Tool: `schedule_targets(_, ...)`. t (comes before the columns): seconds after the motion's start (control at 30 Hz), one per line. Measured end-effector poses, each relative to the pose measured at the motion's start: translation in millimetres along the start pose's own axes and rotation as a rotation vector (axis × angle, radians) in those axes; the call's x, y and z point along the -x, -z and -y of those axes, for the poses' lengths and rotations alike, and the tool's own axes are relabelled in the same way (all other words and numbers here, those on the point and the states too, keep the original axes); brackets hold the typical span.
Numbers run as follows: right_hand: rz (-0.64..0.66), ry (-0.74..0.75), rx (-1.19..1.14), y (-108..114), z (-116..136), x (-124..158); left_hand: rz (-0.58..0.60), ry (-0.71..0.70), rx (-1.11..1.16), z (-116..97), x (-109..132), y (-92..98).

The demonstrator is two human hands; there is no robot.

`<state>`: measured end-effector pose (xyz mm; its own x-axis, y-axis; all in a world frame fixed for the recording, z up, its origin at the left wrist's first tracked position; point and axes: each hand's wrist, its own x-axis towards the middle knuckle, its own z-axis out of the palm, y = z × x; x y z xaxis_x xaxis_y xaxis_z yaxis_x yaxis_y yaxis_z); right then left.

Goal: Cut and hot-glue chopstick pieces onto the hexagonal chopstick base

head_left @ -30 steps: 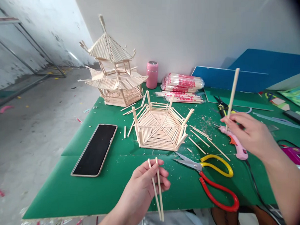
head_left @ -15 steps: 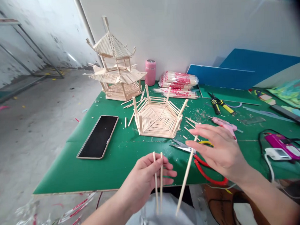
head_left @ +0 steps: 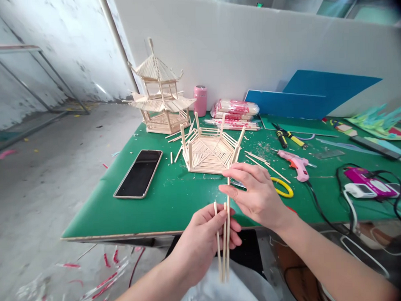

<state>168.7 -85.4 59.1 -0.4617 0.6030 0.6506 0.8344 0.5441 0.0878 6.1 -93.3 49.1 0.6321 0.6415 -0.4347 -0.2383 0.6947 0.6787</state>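
Pinching two thin sticks (head_left: 219, 251) between thumb and fingers, the left hand (head_left: 203, 236) is near the front edge of the green table (head_left: 163, 213); the right hand (head_left: 256, 194) has its thumb and fingertips closed on the top of a third stick (head_left: 228, 200), which stands just beside the other two; I cannot tell if the left hand grips that one too; past the hands, a wooden base (head_left: 205, 159) with posts sits on the table; a stick tower (head_left: 167, 104) stands behind it, to the left; a phone (head_left: 138, 174) lies left of the base; scissors (head_left: 283, 189), partly hidden, and a pink glue gun (head_left: 298, 164) lie to the right.
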Motion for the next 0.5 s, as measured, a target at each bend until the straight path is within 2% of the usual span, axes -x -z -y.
schedule_targets(0.1, -0.024, -0.036, -0.04, -5, 0, 3, -0.022, -0.034, 0.011, 4, 0, -0.7)
schedule_targets(0.2, -0.088, -0.101, -0.122, -1, -1, 11, -0.067, -0.069, 0.035, 7, 2, -1.5)
schedule_targets(0.27, -0.177, -0.228, -0.203, 7, 7, 26, -0.126, -0.096, 0.05, 8, 5, -0.3)
schedule_targets(0.33, -0.242, -0.389, -0.338, 11, 27, 48, -0.189, -0.129, 0.059, 7, 10, 2.9)
schedule_targets(0.37, -0.189, -0.391, -0.452, 8, 41, 61, -0.215, -0.152, 0.062, 6, 14, 5.2)
schedule_targets(0.43, 0.055, -0.364, -0.701, -10, 73, 87, -0.273, -0.187, 0.065, 3, 21, 10.4)
schedule_targets(0.5, 0.287, -0.36, -0.68, -43, 99, 109, -0.326, -0.198, 0.063, 1, 28, 15.6)
